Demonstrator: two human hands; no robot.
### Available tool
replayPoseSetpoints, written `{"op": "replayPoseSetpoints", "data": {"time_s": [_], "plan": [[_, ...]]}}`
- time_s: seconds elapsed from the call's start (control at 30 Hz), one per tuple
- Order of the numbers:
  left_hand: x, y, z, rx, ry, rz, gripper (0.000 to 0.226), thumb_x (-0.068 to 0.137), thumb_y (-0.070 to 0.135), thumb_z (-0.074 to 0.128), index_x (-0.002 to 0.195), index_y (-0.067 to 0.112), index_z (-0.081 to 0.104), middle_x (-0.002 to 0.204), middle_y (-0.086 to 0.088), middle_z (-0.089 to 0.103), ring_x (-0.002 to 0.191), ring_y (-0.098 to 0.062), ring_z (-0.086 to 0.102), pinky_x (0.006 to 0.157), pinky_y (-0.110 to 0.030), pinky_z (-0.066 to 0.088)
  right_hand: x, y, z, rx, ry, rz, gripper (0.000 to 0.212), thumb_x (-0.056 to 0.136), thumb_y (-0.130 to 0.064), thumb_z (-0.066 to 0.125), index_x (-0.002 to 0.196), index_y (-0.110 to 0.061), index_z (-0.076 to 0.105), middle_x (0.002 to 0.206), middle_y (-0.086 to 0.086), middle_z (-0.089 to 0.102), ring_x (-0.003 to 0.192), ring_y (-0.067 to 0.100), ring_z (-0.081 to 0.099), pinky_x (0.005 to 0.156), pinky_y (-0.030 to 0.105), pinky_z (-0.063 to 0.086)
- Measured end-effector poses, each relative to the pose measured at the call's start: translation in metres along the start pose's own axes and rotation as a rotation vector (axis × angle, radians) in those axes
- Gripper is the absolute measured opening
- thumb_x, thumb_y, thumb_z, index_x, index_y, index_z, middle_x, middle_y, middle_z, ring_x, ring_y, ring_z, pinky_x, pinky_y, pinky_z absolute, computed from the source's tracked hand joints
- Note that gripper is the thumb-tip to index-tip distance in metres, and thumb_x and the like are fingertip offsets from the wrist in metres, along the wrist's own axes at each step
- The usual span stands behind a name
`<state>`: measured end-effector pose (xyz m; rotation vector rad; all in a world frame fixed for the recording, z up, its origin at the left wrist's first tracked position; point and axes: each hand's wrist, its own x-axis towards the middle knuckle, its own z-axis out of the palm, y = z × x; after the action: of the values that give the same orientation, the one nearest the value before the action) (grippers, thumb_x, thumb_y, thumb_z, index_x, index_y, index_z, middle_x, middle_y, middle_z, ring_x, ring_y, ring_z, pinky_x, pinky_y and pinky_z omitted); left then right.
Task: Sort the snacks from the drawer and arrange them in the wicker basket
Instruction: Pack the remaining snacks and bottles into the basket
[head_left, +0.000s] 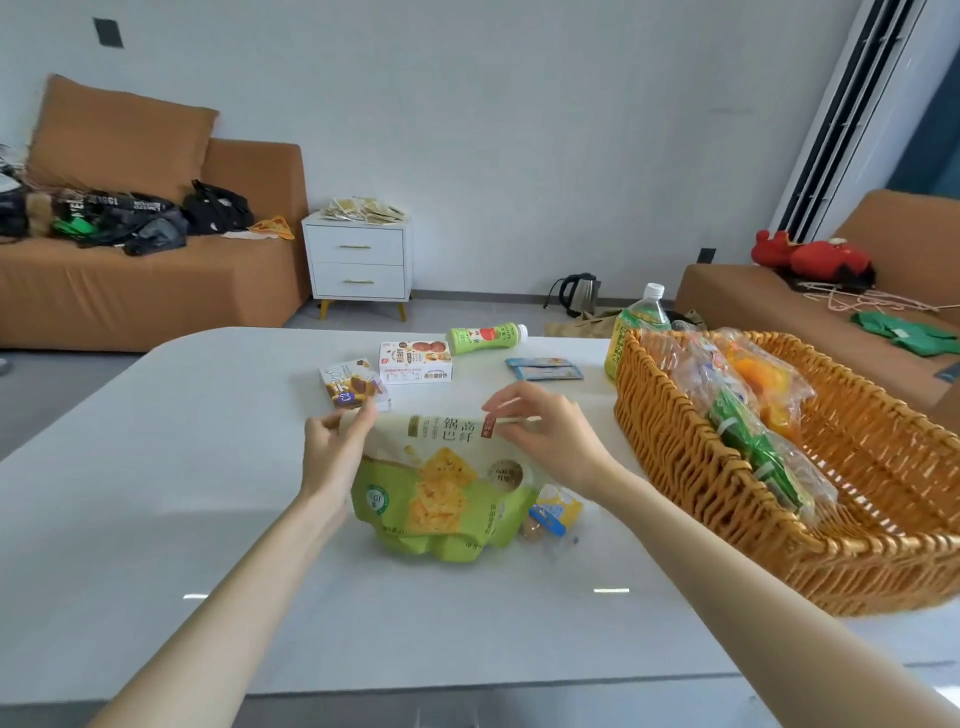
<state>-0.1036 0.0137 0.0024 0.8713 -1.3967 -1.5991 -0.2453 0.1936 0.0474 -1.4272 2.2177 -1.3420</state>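
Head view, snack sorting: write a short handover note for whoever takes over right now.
Hands: left hand and right hand each pinch the top edge of the green cracker bag, whose lower part rests on the table.
Done: the wicker basket on the right holds green packets and an orange packet.
Left: the cracker bag, yellow-blue packet, brown box, white biscuit box, lying bottle and blue sachets are on the table, not yet in the basket. A tall bottle stands behind the basket.
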Motion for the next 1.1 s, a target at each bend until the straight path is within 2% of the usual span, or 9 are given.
{"op": "replayPoseSetpoints", "data": {"time_s": [0.13,0.27,0.4,0.53,0.73,0.83,0.93,1.03,1.1], "plan": [[-0.008,-0.007,-0.011,-0.100,0.061,-0.034,0.022,0.089,0.018,0.066,0.101,0.011,0.048,0.087,0.002,0.057,0.082,-0.011,0.054,0.068,-0.022,0.042,-0.020,0.015,0.016,-0.215,0.206,0.114,0.039,0.083,-0.032,0.070,0.118,-0.037,0.054,0.113,-0.011,0.055,0.110,0.010,0.044,0.088,0.031,0.040],[-0.012,-0.004,-0.010,-0.143,0.059,0.013,0.018,0.093,0.011,0.059,0.091,0.021,0.044,0.089,0.004,0.055,0.078,-0.006,0.051,0.069,-0.019,0.039,-0.031,0.009,0.029,0.007,0.494,0.410,0.067,0.080,-0.045,0.072,0.127,-0.017,0.033,0.117,-0.001,0.029,0.112,0.019,0.027,0.093,0.030,0.026],[-0.014,-0.005,-0.010,-0.121,0.036,0.050,0.020,0.093,0.007,0.057,0.088,0.024,0.046,0.088,0.002,0.056,0.079,-0.009,0.051,0.070,-0.021,0.040,-0.029,0.007,0.034,0.327,0.333,0.537,0.050,0.089,-0.052,0.059,0.116,-0.011,0.048,0.109,0.001,0.059,0.096,0.014,0.059,0.075,0.028,0.048],[-0.016,-0.002,-0.013,-0.111,0.041,0.084,0.020,0.093,0.005,0.055,0.087,0.023,0.047,0.083,0.002,0.055,0.075,-0.009,0.050,0.066,-0.017,0.040,-0.026,0.004,0.031,0.463,0.322,0.474,0.025,0.093,-0.036,0.060,0.092,-0.011,0.061,0.082,-0.001,0.066,0.071,0.009,0.065,0.055,0.018,0.049],[-0.022,0.000,-0.015,-0.120,0.085,0.135,0.025,0.091,-0.003,0.054,0.083,0.020,0.048,0.074,0.001,0.049,0.069,-0.007,0.046,0.065,-0.016,0.037,-0.025,0.006,0.023,0.735,0.251,0.690,0.019,0.087,-0.017,0.066,0.097,-0.001,0.066,0.091,0.018,0.066,0.074,0.026,0.061,0.067,0.037,0.051],[-0.024,0.000,-0.014,-0.073,0.087,0.138,0.026,0.091,-0.002,0.052,0.081,0.022,0.047,0.074,0.001,0.047,0.068,-0.007,0.043,0.061,-0.017,0.035,-0.017,0.007,0.023,0.415,0.250,0.681,0.024,0.084,-0.024,0.069,0.087,-0.003,0.059,0.092,0.020,0.063,0.076,0.027,0.058,0.069,0.045,0.052],[-0.022,-0.001,-0.018,-0.030,0.060,0.117,0.024,0.091,0.002,0.052,0.081,0.024,0.048,0.077,0.002,0.046,0.070,-0.008,0.043,0.062,-0.021,0.033,-0.014,-0.002,0.016,-0.121,0.184,0.467,0.049,0.083,-0.028,0.070,0.118,-0.005,0.043,0.117,0.011,0.044,0.111,0.026,0.045,0.089,0.038,0.043],[-0.020,-0.003,-0.021,-0.027,0.031,0.092,0.022,0.091,0.004,0.053,0.083,0.024,0.049,0.076,0.001,0.047,0.070,-0.009,0.043,0.063,-0.024,0.033,-0.006,-0.016,0.012,-0.611,-0.057,0.146,0.059,0.089,-0.023,0.056,0.144,-0.018,0.035,0.152,0.008,0.028,0.138,0.029,0.024,0.112,0.043,0.024],[-0.020,-0.004,-0.019,-0.036,0.029,0.091,0.022,0.091,0.004,0.053,0.084,0.024,0.049,0.076,0.001,0.047,0.070,-0.010,0.043,0.063,-0.025,0.033,0.001,-0.024,0.021,-0.643,-0.270,0.061,0.053,0.096,-0.036,0.044,0.147,-0.029,0.033,0.150,0.002,0.040,0.135,0.027,0.037,0.108,0.044,0.035]]}}
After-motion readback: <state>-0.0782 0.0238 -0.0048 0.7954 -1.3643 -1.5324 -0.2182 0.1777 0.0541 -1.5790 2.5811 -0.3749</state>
